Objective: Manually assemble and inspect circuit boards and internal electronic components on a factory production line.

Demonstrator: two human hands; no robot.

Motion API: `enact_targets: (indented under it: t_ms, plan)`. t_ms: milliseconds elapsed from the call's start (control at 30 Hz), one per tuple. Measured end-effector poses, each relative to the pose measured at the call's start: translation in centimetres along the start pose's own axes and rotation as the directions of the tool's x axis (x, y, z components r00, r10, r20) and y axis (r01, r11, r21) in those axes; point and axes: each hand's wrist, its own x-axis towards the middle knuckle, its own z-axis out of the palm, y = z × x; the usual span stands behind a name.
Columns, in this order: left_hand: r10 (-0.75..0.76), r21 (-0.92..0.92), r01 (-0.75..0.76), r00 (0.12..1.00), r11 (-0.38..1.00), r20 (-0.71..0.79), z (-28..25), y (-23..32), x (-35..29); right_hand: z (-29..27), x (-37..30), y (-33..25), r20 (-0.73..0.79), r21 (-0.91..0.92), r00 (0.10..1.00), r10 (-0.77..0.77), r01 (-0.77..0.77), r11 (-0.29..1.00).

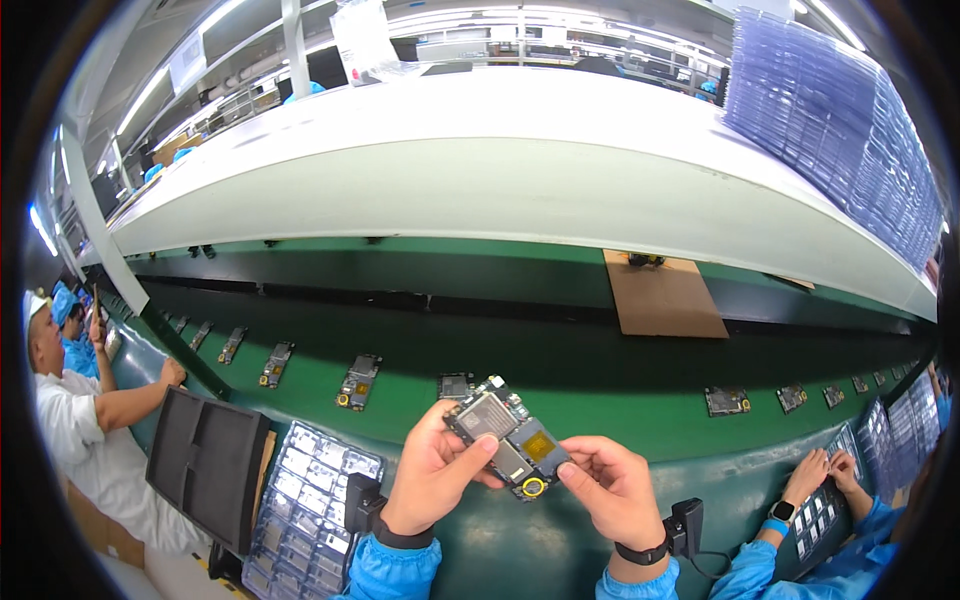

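Observation:
A phone-sized circuit board (512,447) with grey metal shields, a yellow-brown square and a yellow ring at its lower corner is tilted in front of me, above the bench edge. My left hand (430,475) grips its left side, the thumb lying over the face. At the board's right edge, my right hand (618,492) pinches with thumb and forefinger; its other fingers curl behind the thumb. Partly hidden behind the held board, another circuit board (456,384) lies on the green belt (560,385).
More boards (358,382) lie spaced along the belt on both sides. At lower left are a clear parts tray (310,500) and a black tray (205,465). Brown cardboard (665,298) leans under the white shelf (500,170). Clear trays (830,130) stack above. Co-workers sit left and right.

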Motion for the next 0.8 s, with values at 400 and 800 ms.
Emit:
enact_targets:
  t_ms: [400,800]
  plan:
    - [-0.060,0.165,0.043,0.994,0.985,0.096,0.0,-0.9,0.1,-0.6,0.0,-0.2,0.202,-0.440,0.978,0.058,0.038,0.897]
    - [0.263,0.429,-0.163,0.947,0.888,-0.186,-2.0,-1.7,2.0,0.3,0.3,-1.3,0.131,-0.555,0.978,0.163,-0.064,0.829]
